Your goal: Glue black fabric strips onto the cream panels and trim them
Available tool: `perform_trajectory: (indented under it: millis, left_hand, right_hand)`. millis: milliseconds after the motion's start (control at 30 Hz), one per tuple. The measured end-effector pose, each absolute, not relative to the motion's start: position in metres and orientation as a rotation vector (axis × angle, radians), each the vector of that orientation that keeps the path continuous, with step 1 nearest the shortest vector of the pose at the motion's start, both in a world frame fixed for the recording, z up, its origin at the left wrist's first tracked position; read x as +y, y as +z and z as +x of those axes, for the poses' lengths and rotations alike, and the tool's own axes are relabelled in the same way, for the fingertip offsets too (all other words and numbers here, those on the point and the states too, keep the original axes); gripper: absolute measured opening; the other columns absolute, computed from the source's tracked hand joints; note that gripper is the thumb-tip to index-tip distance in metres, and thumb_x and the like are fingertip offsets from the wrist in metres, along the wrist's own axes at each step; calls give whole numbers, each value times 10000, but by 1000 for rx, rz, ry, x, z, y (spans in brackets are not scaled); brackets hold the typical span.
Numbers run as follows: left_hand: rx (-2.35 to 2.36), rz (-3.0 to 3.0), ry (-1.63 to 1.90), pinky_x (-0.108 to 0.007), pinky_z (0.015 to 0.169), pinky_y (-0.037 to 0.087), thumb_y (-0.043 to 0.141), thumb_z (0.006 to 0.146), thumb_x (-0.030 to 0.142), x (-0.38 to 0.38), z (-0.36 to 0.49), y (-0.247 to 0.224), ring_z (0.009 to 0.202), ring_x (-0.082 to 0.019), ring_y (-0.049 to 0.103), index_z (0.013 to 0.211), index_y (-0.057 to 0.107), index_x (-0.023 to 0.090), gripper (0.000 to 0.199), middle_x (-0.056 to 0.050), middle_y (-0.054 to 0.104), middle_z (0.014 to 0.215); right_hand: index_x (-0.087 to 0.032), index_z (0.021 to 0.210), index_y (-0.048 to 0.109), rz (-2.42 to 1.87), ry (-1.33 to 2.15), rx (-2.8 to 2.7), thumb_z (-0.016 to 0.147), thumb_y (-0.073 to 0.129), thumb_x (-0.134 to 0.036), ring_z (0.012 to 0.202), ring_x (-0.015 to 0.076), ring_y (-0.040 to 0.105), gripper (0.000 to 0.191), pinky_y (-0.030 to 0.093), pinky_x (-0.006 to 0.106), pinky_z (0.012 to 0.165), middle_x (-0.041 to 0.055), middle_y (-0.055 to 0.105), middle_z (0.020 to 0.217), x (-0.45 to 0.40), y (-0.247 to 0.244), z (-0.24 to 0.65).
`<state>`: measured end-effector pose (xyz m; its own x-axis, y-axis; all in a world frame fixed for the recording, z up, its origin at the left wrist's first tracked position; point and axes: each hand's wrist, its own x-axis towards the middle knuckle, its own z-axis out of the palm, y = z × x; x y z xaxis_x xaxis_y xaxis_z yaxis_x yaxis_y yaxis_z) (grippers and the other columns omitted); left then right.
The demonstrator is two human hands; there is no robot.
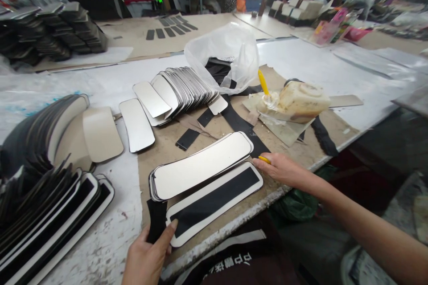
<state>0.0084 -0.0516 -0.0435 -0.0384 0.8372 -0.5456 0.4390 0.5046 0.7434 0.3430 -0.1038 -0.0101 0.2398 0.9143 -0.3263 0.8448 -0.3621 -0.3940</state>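
Black-centred white panel (217,198) lies between two hands

White-stained worktable (113,227) carries everything close by, with the panel lying near its front edge. Brown cardboard (163,149) spreads beneath the panel and reaches out beyond it. Left of the panel, a large fanned pile of black-and-white panels (60,227) leans on the table. Farther off, beyond the panel, stands a translucent plastic bag (200,49) with black material inside. A tight row of curved white pieces (183,87) sits on the panel's far side, a little nearer than the bag. Beyond the panel's right end, a stained plastic jug (304,98) rests on its side, and a yellow-handled stick (263,82) stands up at the mouth. Just behind the panel and running alongside it lies a stack of long white panels (203,164).

At the panel's left end, the left hand (149,254) rests its thumb on the top surface, the forefinger set apart from it; I cannot tell whether the hidden fingers grip underneath. At the right end, the right hand (279,168) is curled closed around a short yellow handle (264,159); whether its fingertips touch the panel is unclear. Beside the panel's left end lies a black strip (157,220), and past the white stack lies a smaller black scrap (187,139).
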Motion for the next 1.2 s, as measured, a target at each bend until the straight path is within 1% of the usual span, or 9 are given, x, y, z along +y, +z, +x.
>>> perform_trajectory:
  millis: [233, 367, 500, 633, 800, 933, 1033, 1133, 1200]
  left_hand:
    - [1477, 1013, 575, -187, 398, 211, 728, 607, 484, -55, 9, -36, 411, -74, 306, 681, 520, 152, 399, 71, 397, 429]
    - [1354, 872, 664, -175, 432, 321, 672, 708, 459, -63, 8, -31, 459, -79, 407, 804, 560, 145, 347, 44, 494, 545]
    - [1329, 883, 674, -238, 661, 478, 646, 753, 455, -69, 6, -32, 734, -164, 605, 1014, 581, 159, 399, -37, 654, 820]
    - [1365, 879, 734, -293, 816, 476, 677, 745, 391, -71, 8, -32, 983, -232, 595, 1132, 545, 162, 469, -87, 652, 1043]
    - [1304, 735, 796, -283, 666, 514, 713, 708, 372, -74, 8, -27, 864, -247, 630, 1092, 559, 141, 473, -91, 668, 953]
    - [1220, 525, 773, -217, 487, 456, 759, 653, 337, -75, 5, -16, 573, -148, 581, 983, 596, 107, 434, -48, 649, 763]
    - [1174, 468, 770, -164, 403, 372, 773, 636, 330, -76, 5, -11, 475, -81, 487, 939, 609, 113, 407, -5, 610, 692]
    - [1279, 502, 761, -186, 454, 439, 755, 661, 345, -77, 6, -16, 527, -114, 541, 972, 606, 139, 401, -1, 615, 682]
    - [1387, 573, 781, -246, 590, 515, 728, 693, 369, -77, 6, -24, 671, -176, 619, 1036, 599, 159, 422, -30, 654, 755]
  right_hand:
    - [-195, 616, 418, -2104, 1122, -1374, 792, 468, -568, 532, 114, 371, 415, 287, 230, 492, -39, 406, 574, -118, -15, 324]
    - [-200, 590, 400, -2110, 1079, -1313, 766, 489, -608, 501, 113, 349, 452, 290, 235, 471, -44, 365, 539, -124, -13, 319]
    - [-204, 574, 395, -2140, 1021, -1279, 759, 497, -626, 479, 107, 334, 473, 285, 235, 449, -48, 342, 522, -131, -10, 313]
    - [-210, 619, 453, -2147, 1065, -1211, 760, 495, -640, 459, 110, 339, 455, 288, 236, 418, -43, 361, 515, -137, -6, 307]
    - [-213, 625, 464, -2115, 1068, -1111, 740, 532, -645, 452, 112, 348, 453, 286, 235, 396, -34, 380, 509, -143, -4, 306]
    - [-208, 647, 438, -1899, 1342, -763, 717, 604, -608, 440, 93, 301, 438, 270, 223, 399, -50, 357, 498, -147, -8, 308]
    - [-200, 667, 437, -1742, 1428, -657, 732, 632, -551, 449, 79, 281, 407, 272, 211, 420, -60, 355, 517, -148, -10, 307]
    - [-194, 693, 445, -1772, 1396, -765, 760, 591, -571, 454, 76, 286, 410, 244, 208, 417, -64, 358, 537, -146, -8, 305]
    - [-190, 692, 450, -1833, 1319, -950, 792, 537, -588, 464, 83, 317, 420, 252, 210, 426, -62, 366, 536, -144, -6, 305]
